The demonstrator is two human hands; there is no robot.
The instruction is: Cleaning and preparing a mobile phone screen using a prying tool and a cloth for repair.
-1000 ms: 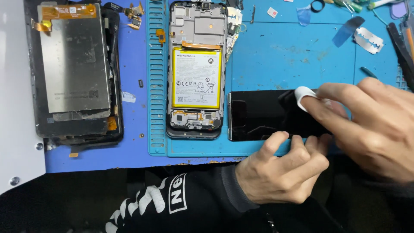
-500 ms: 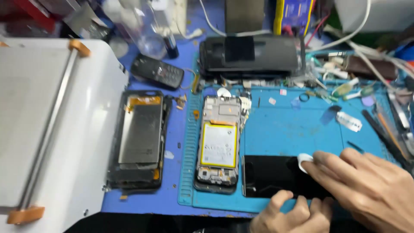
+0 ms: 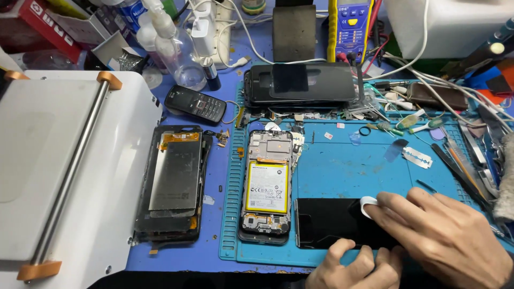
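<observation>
A black glass phone screen lies flat on the blue work mat near its front edge. My right hand rests on the screen's right part and pinches a small white pad against the glass. At the bottom of the view my left hand presses its fingertips on the screen's front edge. Left of the screen lies an opened phone body with a yellow battery showing.
A detached screen assembly lies left of the mat. A white machine with a metal bar fills the left side. A small keypad phone, clear bottles, a razor blade, tweezers and cables crowd the back and right.
The view has tilted up and pulled back, so the back of the bench and the white machine now show. Both hands stay on the black screen, holding the white pad.
</observation>
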